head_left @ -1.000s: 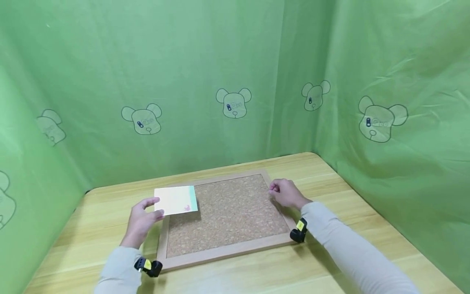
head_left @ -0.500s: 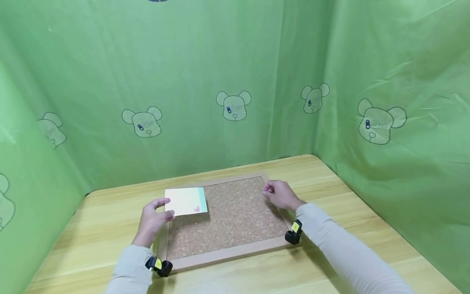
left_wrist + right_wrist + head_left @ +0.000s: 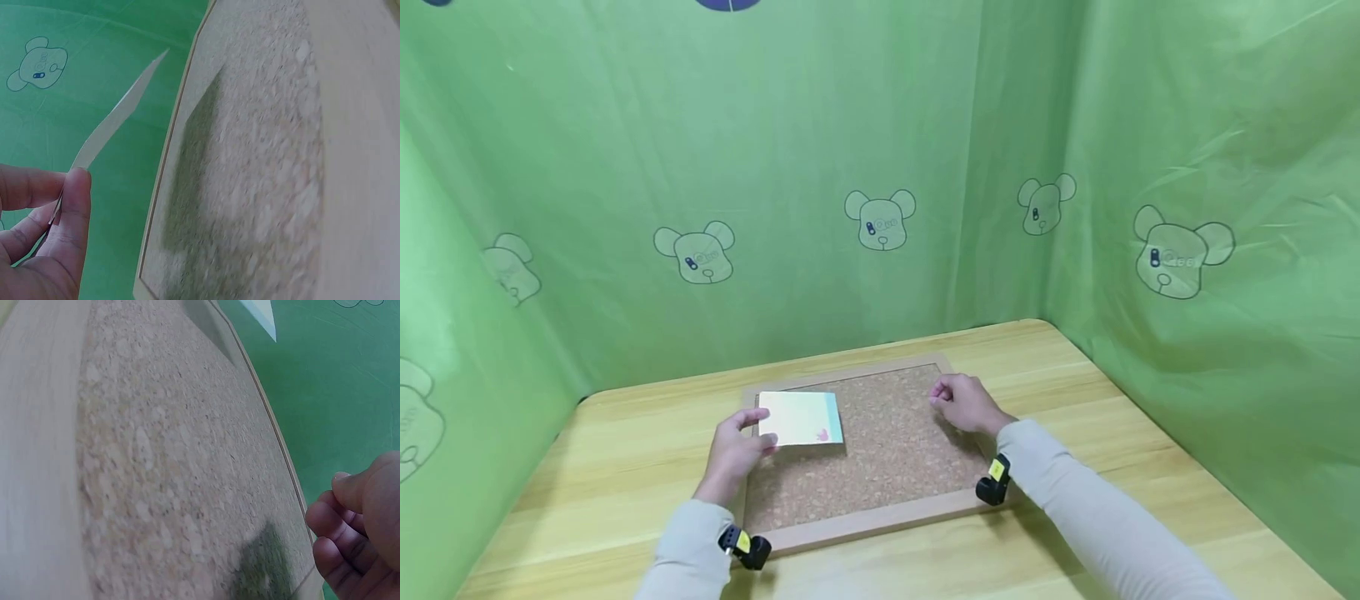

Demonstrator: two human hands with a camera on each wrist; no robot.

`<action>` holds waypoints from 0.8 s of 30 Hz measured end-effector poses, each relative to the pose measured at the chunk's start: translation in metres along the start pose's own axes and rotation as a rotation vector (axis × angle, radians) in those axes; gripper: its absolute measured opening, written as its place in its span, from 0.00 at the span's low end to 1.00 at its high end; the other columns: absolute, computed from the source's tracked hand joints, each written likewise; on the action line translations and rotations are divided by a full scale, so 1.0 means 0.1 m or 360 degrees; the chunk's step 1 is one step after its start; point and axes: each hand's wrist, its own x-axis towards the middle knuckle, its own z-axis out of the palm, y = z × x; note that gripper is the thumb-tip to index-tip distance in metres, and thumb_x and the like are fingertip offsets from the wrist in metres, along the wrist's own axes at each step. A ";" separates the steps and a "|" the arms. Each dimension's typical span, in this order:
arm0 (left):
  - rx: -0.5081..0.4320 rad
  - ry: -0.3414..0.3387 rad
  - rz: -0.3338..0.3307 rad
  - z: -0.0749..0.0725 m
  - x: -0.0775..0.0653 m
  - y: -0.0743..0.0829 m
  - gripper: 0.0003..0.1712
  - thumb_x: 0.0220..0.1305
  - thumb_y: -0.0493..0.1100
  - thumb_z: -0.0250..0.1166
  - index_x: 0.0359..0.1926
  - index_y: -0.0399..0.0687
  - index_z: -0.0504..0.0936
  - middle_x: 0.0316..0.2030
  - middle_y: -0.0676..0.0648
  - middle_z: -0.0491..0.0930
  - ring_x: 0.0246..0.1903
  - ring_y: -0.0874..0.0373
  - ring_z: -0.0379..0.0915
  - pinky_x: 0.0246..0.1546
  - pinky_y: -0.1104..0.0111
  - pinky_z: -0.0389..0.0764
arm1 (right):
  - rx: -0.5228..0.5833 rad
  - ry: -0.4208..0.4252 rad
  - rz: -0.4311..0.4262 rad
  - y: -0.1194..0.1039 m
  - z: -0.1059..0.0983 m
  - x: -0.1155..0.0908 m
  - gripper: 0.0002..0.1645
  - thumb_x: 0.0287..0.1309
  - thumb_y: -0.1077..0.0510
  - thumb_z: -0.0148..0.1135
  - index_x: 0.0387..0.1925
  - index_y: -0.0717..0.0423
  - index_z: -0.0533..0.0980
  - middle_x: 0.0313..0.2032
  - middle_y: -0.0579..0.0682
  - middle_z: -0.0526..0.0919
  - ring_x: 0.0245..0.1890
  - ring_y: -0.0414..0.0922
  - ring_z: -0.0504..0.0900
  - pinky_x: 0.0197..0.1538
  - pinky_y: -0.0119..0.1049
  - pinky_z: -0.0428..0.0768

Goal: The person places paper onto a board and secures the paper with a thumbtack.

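Observation:
A pale paper card [image 3: 801, 418] with a green strip at its right end and a small pink print is pinched between the thumb and fingers of my left hand [image 3: 735, 450]. In the left wrist view, the card [image 3: 112, 128] is seen nearly edge-on and slightly bent. It hovers above the left part of the wood-framed cork board [image 3: 895, 437], casting a shadow there. Over the board's right side is my right hand [image 3: 967, 404], its fingers curled and thumb drawn in against them. The right wrist view shows no object at those fingertips [image 3: 325, 519]; something small could be hidden.
The board lies on a light wooden table [image 3: 587, 467]. Green curtains [image 3: 790, 167] printed with bear heads surround the table's back and sides. Each wrist wears a black camera [image 3: 747, 547] on a strap.
My left hand has carried the card to the right, further over the cork board. My right hand has shifted slightly left, with its fingers still curled.

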 end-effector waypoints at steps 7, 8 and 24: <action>-0.0050 0.0003 0.0003 0.11 0.01 -0.01 0.28 0.53 0.22 0.62 0.58 0.32 0.73 0.59 0.31 0.66 0.28 0.55 0.79 0.38 0.64 0.84 | 0.0019 0.0006 -0.0012 -0.06 0.05 0.01 0.03 0.59 0.65 0.62 0.29 0.59 0.78 0.25 0.53 0.79 0.22 0.41 0.75 0.28 0.32 0.78; -0.0056 -0.0001 0.0010 0.12 0.01 -0.01 0.28 0.53 0.22 0.62 0.58 0.31 0.73 0.59 0.31 0.66 0.28 0.55 0.79 0.38 0.64 0.84 | 0.0026 0.0006 -0.0013 -0.07 0.05 0.01 0.03 0.59 0.66 0.62 0.29 0.59 0.78 0.25 0.53 0.79 0.23 0.41 0.75 0.29 0.32 0.78; -0.0093 -0.0021 0.0030 0.41 0.04 -0.01 0.26 0.52 0.22 0.62 0.55 0.31 0.75 0.56 0.32 0.69 0.27 0.54 0.79 0.35 0.59 0.84 | 0.0029 -0.0005 -0.0045 -0.14 0.10 0.05 0.04 0.58 0.65 0.63 0.28 0.57 0.77 0.23 0.46 0.76 0.24 0.42 0.74 0.32 0.35 0.77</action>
